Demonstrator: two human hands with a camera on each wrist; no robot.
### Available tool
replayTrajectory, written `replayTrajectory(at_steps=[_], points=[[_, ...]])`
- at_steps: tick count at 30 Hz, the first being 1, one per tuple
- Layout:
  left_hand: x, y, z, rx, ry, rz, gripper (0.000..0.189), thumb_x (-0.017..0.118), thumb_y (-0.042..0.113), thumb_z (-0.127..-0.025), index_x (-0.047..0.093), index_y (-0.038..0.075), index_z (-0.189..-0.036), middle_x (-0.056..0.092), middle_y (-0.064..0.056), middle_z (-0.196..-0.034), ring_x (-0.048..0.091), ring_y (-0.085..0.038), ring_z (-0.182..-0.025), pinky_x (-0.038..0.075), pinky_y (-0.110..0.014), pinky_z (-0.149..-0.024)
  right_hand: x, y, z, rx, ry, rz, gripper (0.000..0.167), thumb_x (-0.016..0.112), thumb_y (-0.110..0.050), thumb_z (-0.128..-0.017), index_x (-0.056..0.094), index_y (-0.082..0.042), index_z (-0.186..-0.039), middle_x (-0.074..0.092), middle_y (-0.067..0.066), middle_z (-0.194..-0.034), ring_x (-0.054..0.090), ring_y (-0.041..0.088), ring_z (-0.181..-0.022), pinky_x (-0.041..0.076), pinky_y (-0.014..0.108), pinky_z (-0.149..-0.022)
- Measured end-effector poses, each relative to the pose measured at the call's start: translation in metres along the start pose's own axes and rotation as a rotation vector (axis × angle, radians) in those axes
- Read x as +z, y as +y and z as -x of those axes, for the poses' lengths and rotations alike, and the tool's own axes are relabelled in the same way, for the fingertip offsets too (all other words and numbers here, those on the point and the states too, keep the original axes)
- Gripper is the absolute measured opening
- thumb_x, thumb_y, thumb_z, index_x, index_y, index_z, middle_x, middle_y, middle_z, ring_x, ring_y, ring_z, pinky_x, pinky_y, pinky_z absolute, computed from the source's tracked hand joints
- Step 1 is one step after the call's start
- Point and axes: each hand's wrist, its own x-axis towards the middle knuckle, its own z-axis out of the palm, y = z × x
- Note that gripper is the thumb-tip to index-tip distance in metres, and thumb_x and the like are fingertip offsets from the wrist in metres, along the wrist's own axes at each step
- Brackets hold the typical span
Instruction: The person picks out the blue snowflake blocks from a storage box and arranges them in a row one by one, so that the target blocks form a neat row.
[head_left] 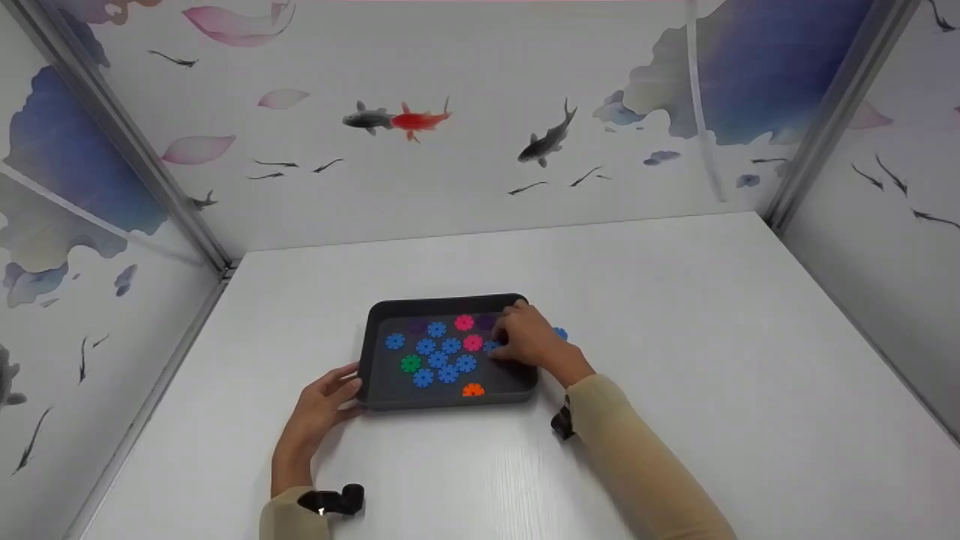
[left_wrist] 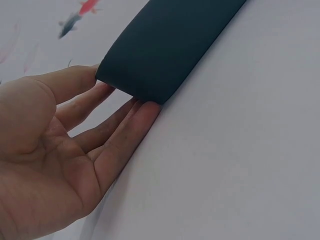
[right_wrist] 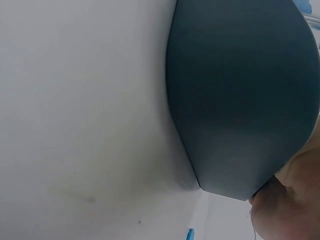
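Note:
A dark grey tray [head_left: 506, 397] lies on the white table with notched plastic discs in it: mostly blue, plus pink, purple, one green [head_left: 410, 364] and one orange [head_left: 472, 390]. At its left end, my left hand [head_left: 319, 409] grips the tray, thumb at the rim and fingertips low against the outer wall, as the left wrist view shows. My right hand [head_left: 529, 337] reaches over the right wall, thumb and fingers curled round a blue disc [head_left: 491, 346]. Beyond the tray wall, the right wrist view catches part of that hand [right_wrist: 292, 200]; its fingertips are hidden there.
Just outside the tray, past its right wall, another blue disc [head_left: 560, 333] shows partly behind the right hand. White panels printed with fish and petals enclose the table [head_left: 675, 360] at the back and both sides.

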Motion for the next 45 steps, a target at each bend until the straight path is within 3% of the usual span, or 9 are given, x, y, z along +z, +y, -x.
replayTrajectory(at_steps=[8, 16, 22, 28, 32, 37, 45], points=[[0.001, -0.001, -0.002, -0.015, 0.007, 0.006, 0.048, 0.057, 0.016, -0.103, 0.046, 0.008, -0.149, 0.046, -0.022, -0.152, 0.049, -0.039, -0.138, 0.055, -0.041, -0.104, 0.000, -0.002, -0.002, 0.047, -0.011, -0.020, 0.031, 0.081, -0.036, -0.084, 0.078, -0.011, -0.102, 0.068, 0.005, -0.102, 0.048, 0.022, -0.099, 0.051, 0.037, -0.093], [0.000, -0.001, -0.001, -0.007, 0.005, -0.008, 0.048, 0.058, 0.018, -0.102, 0.047, 0.008, -0.148, 0.046, -0.022, -0.152, 0.048, -0.038, -0.138, 0.054, -0.042, -0.105, -0.004, 0.000, -0.003, 0.029, -0.012, -0.033, 0.032, 0.080, -0.035, -0.082, 0.077, -0.009, -0.103, 0.067, 0.006, -0.106, 0.049, 0.021, -0.106, 0.052, 0.037, -0.100], [-0.001, 0.002, 0.000, -0.013, 0.001, -0.011, 0.048, 0.057, 0.020, -0.103, 0.047, 0.009, -0.149, 0.048, -0.021, -0.151, 0.050, -0.036, -0.137, 0.055, -0.042, -0.104, -0.020, 0.004, 0.000, -0.020, 0.051, -0.058, 0.032, 0.080, -0.032, -0.083, 0.077, -0.008, -0.104, 0.068, 0.008, -0.108, 0.050, 0.023, -0.109, 0.053, 0.037, -0.102], [-0.001, 0.001, 0.000, -0.005, 0.000, -0.005, 0.049, 0.058, 0.020, -0.103, 0.047, 0.008, -0.149, 0.048, -0.021, -0.151, 0.051, -0.036, -0.136, 0.055, -0.042, -0.104, -0.034, 0.008, 0.008, -0.045, 0.098, -0.031, 0.031, 0.080, -0.030, -0.083, 0.076, -0.008, -0.105, 0.067, 0.007, -0.104, 0.053, 0.023, -0.100, 0.055, 0.040, -0.092], [0.000, 0.001, 0.000, 0.003, 0.001, 0.010, 0.049, 0.058, 0.019, -0.102, 0.047, 0.007, -0.148, 0.049, -0.021, -0.150, 0.053, -0.036, -0.135, 0.055, -0.042, -0.104, -0.045, 0.013, 0.015, -0.042, 0.108, -0.028, 0.032, 0.080, -0.027, -0.083, 0.076, -0.007, -0.107, 0.067, 0.008, -0.105, 0.055, 0.024, -0.097, 0.055, 0.041, -0.088], [0.000, 0.001, 0.000, -0.001, 0.003, 0.009, 0.048, 0.058, 0.019, -0.102, 0.048, 0.007, -0.148, 0.050, -0.021, -0.149, 0.053, -0.035, -0.134, 0.055, -0.041, -0.104, -0.059, 0.024, 0.021, -0.012, 0.126, -0.021, 0.035, 0.080, -0.027, -0.082, 0.075, -0.006, -0.109, 0.068, 0.010, -0.113, 0.059, 0.027, -0.105, 0.056, 0.045, -0.095], [0.000, -0.001, -0.001, -0.007, 0.005, 0.004, 0.049, 0.058, 0.021, -0.102, 0.047, 0.007, -0.148, 0.050, -0.021, -0.149, 0.052, -0.035, -0.135, 0.056, -0.040, -0.103, -0.075, 0.049, 0.033, 0.037, 0.142, -0.035, 0.034, 0.080, -0.026, -0.081, 0.075, -0.006, -0.108, 0.068, 0.010, -0.112, 0.059, 0.028, -0.105, 0.056, 0.045, -0.095]])
